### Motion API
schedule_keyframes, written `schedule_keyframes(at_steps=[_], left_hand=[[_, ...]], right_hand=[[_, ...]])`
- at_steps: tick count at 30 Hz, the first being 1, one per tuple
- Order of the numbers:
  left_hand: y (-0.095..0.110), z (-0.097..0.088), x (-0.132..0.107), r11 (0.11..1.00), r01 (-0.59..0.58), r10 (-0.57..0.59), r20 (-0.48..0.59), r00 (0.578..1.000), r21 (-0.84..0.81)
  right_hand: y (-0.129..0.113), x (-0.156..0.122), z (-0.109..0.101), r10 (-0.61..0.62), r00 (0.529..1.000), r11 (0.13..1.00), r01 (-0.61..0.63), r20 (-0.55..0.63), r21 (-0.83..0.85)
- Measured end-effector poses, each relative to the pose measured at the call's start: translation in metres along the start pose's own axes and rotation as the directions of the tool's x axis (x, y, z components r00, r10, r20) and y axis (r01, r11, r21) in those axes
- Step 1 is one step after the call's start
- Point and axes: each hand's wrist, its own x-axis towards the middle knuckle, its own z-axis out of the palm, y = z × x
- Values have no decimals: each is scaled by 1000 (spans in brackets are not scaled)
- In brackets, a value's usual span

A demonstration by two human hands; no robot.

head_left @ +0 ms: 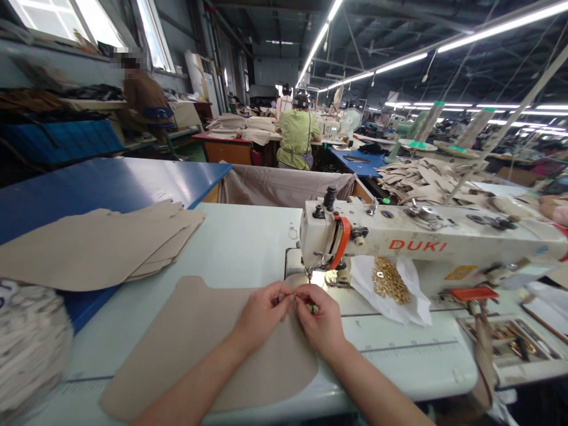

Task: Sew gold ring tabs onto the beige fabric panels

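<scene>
Red capitals reading "DUKI" mark the arm of the white sewing machine [417, 239] standing at two o'clock from a pair of bare hands on a pale worktable [239, 242]. The left hand [261, 313] and right hand [322, 322] meet fingertip to fingertip just below the needle, both pinched narrow on a small metal piece [313, 308] too tiny to identify. They rest on one tan cut panel [199, 349] lying flat, which runs from the hands toward seven o'clock. At ten o'clock, a stack of similar tan panels [97, 245], their number unclear, overlaps the table and a blue surface [110, 183]. At three o'clock, a heap of gold-coloured metal hardware [389, 281] sits on white paper [410, 302] under the machine arm, and farther right a tray [510, 343] holds small tools. At nine o'clock, a blurred pale bundle [31, 343] fills the frame's edge. At twelve o'clock, three other workers are seen, one in a light green top [296, 139], amid further tables stacked with cut fabric under strip lights.
</scene>
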Motion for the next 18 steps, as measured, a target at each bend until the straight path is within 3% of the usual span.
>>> schedule_keyframes(at_steps=[6, 14, 18], left_hand=[[-2, -2, 3, 972, 39, -18, 93, 995, -232], [2, -7, 3, 947, 100, -42, 191, 981, -304], [3, -12, 4, 932, 151, -92, 187, 978, -331]], right_hand=[[8, -1, 1, 197, 979, 955, -180, -54, 237], [17, 7, -2, 276, 953, 867, -303, 124, 397], [16, 9, -6, 308, 936, 822, -352, 170, 447]])
